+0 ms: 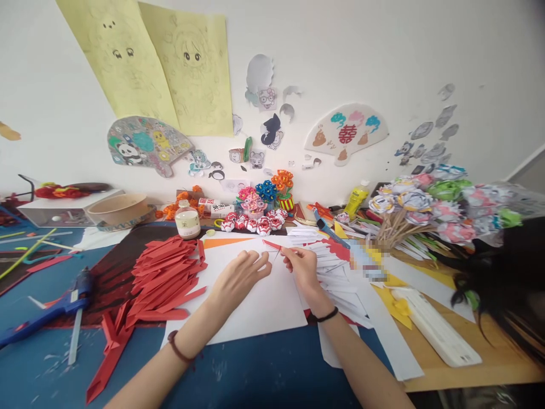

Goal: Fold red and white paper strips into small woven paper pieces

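- Right hand point(300, 266): thumb and fingers are closing narrow on the near end of a red folded paper strip point(271, 245); its free end is pointing left, toward the left fingers. Something thin and dark is showing just below the pinch; can't tell what.
- Left hand point(244, 268): fingers are bending loosely with gaps between them, near the strip but apart from it; nothing is showing in them.
- Risk: pinch is covering only one end, so the strip could be twisting or creasing if the left fingers push its free end.
- White paper sheet point(255, 318) is lying under both hands; could be sliding if a wrist drags on it.
- White paper strips point(336, 278) are lying just right of the right fingers; a sweep of that wrist could be scattering them.
- Pile of red folded strips point(164, 278) is sitting left of the left fingers; a forearm brush could be toppling it.
- Labelled jar point(188, 221) is standing beyond the left fingers, beside the pile; sliding strips could be bumping it.
- Blue glue gun point(63, 307) is resting well left of the fingers; if hot, could be burning skin.
- Red-and-white paper flowers point(263, 225) are sitting beyond the fingers; a long reach could be crushing them.
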The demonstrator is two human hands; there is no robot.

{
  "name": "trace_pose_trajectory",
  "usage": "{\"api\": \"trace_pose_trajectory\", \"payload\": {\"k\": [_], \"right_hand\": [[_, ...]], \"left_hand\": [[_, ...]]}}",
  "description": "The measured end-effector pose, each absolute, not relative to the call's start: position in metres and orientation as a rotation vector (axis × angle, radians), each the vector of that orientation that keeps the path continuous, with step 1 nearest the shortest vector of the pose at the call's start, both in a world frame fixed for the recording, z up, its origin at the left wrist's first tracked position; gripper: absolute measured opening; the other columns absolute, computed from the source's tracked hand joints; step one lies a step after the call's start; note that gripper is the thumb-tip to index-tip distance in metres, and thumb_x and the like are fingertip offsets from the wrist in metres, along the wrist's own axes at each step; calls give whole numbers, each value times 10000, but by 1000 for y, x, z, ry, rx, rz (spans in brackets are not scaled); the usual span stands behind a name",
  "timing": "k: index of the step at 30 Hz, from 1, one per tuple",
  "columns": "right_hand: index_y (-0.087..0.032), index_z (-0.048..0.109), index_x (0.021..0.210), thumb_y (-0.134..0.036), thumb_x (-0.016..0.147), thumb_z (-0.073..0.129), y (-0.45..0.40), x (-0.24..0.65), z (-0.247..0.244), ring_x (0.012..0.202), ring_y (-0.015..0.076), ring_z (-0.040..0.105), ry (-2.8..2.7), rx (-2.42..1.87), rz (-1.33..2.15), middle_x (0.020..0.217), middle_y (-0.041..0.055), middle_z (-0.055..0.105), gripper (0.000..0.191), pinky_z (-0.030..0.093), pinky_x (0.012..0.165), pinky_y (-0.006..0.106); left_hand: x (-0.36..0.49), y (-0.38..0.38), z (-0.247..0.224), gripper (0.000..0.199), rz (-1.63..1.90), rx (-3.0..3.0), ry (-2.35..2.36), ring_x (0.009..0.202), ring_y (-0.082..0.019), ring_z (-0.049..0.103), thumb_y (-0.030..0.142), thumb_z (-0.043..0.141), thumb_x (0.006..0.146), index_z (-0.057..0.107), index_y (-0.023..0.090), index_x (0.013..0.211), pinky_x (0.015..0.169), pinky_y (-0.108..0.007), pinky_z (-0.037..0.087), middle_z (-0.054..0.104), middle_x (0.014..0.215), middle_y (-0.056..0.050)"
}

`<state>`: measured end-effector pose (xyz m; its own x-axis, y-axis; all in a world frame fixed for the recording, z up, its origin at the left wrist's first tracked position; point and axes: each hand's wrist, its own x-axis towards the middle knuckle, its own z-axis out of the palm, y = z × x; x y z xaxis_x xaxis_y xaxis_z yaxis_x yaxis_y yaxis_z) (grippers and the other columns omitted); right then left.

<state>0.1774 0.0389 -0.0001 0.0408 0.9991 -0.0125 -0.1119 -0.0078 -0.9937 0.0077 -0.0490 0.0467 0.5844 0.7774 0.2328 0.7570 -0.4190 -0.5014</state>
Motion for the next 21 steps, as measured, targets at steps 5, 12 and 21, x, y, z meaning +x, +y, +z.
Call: {"api": "trace_pose_trajectory", "payload": {"k": [5, 12, 21], "right_hand": [[-117, 649, 546, -257, 607, 694, 39, 182, 6, 355, 59, 405, -1023, -1158, 1348, 429, -12, 534, 159, 248, 333, 184], [-145, 553, 488, -247, 578, 691, 43, 191, 14, 361, 35, 338, -1017, -1010, 1549, 426, -33, 493, 194, 170, 334, 181], [-148, 525, 485, -250, 594, 678, 41, 197, 20, 355, 21, 266, -1081, -861, 1646, 396, -64, 429, 214, 106, 356, 188]], "left_hand": [[3, -57, 52, 763, -51, -2266, -1303, 1289, -191, 405, -74, 479, 774, 395, 434, 1337, 1056, -433, 363, 375, 1460, 29], [-14, -47, 53, 858, -275, -2425, -1308, 1323, -255, 382, -109, 496, 766, 384, 519, 1341, 1041, -494, 370, 324, 1516, 50], [-24, -44, 66, 876, -186, -2366, -1284, 1236, -290, 434, -66, 466, 795, 285, 560, 1381, 945, -470, 378, 240, 1551, 83]]}}
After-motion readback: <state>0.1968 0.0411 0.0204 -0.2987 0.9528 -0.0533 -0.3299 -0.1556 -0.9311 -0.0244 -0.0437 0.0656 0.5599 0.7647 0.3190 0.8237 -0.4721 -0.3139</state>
